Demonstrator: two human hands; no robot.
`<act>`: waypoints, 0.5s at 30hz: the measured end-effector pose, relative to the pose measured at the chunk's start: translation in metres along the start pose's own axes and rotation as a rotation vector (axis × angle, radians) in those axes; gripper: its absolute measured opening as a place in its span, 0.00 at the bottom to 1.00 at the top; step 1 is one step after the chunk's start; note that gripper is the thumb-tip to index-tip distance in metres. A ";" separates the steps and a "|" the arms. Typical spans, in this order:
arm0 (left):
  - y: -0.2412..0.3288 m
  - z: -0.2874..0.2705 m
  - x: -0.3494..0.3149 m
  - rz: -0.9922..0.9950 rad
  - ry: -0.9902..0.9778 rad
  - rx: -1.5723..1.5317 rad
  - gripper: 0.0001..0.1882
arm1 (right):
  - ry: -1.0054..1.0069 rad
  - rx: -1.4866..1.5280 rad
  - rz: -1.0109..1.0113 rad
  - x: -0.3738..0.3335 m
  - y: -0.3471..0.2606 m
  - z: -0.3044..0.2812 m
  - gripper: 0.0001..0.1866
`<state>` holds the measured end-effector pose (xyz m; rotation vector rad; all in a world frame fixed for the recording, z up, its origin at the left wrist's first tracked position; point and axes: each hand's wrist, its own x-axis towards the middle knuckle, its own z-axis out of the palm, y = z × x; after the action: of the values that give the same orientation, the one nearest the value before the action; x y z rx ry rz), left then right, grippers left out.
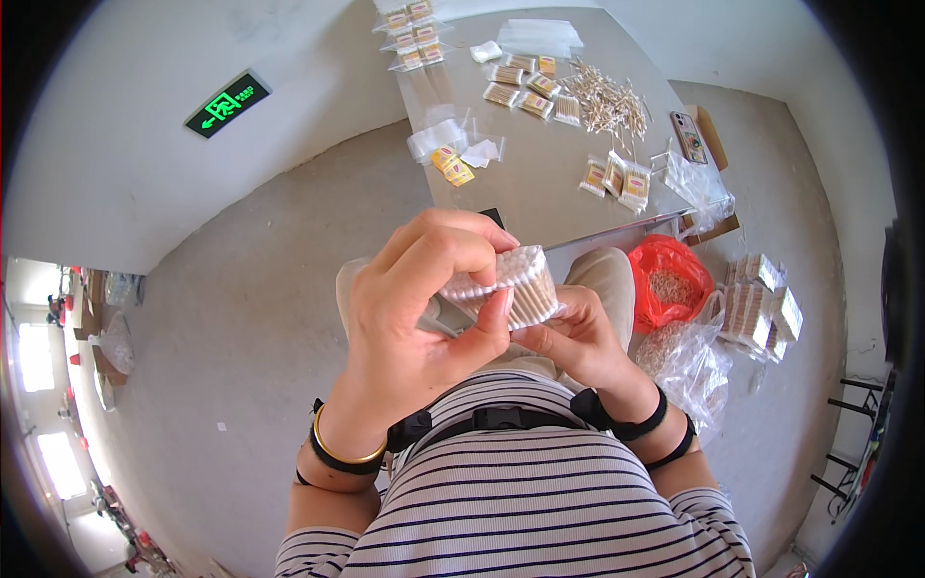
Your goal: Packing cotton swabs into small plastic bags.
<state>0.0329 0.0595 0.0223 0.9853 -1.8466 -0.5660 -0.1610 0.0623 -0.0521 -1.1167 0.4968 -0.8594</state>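
Over my lap I hold a block of cotton swabs [528,291], its white tips facing up and its wooden sticks side by side. My left hand [414,284] grips it from the left, fingers curled over the top and the thumb against the near side. The fingers of my right hand [580,339] pinch its lower right corner. Whether a clear bag wraps the block I cannot tell. Beyond my hands, yellow paper cards [451,166] lie beside clear plastic sleeves [438,143] on the table's left edge.
The grey table [520,193] bears loose cotton swabs [609,101], filled packs [540,85], several nearer packs [617,180] and a phone [688,137]. On the floor at right stand a red bag [644,260], a clear plastic bag [689,371] and stacked packs [756,306].
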 end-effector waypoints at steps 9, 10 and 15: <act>-0.010 0.001 -0.004 -0.209 0.068 -0.485 0.09 | -0.028 0.126 0.062 0.000 0.006 -0.002 0.11; -0.012 0.000 -0.005 -0.242 0.059 -0.522 0.09 | -0.041 0.159 0.066 0.000 0.007 -0.002 0.11; -0.016 -0.003 -0.004 -0.276 0.080 -0.555 0.08 | -0.037 0.213 0.083 0.001 0.004 0.002 0.10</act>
<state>0.0425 0.0542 0.0101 0.8646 -1.3724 -1.1178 -0.1577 0.0633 -0.0556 -0.9087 0.4079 -0.7979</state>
